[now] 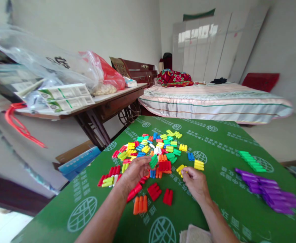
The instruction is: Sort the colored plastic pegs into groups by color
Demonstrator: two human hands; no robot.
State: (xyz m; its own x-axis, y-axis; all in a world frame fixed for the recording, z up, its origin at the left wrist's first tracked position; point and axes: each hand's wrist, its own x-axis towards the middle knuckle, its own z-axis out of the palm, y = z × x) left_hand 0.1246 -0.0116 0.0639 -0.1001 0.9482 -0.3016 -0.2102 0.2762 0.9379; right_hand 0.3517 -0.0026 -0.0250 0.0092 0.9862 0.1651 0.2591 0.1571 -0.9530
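My left hand (pixel 136 170) is over the near edge of a pile of small ribbed plastic pieces, its fingers closed on a green ribbed plastic piece (pixel 153 161). To the right of the pile, my right hand (pixel 195 182) pinches a yellow ribbed plastic piece (pixel 180 168) low over the table. Close beyond it lie another yellow piece (pixel 199 165) and a blue piece (pixel 190 156). Red pieces (pixel 168 196) and an orange piece (pixel 140 204) rest between my forearms. The pile mixes red, yellow, green, blue, orange and white pieces.
The pieces lie on a green printed board (pixel 107 209). At the right are a green row (pixel 251 161) and a purple cluster (pixel 269 192). A folded cloth (pixel 196 234) is at the near edge. Beyond stand a cluttered side table (pixel 107 101) and a bed (pixel 213 101).
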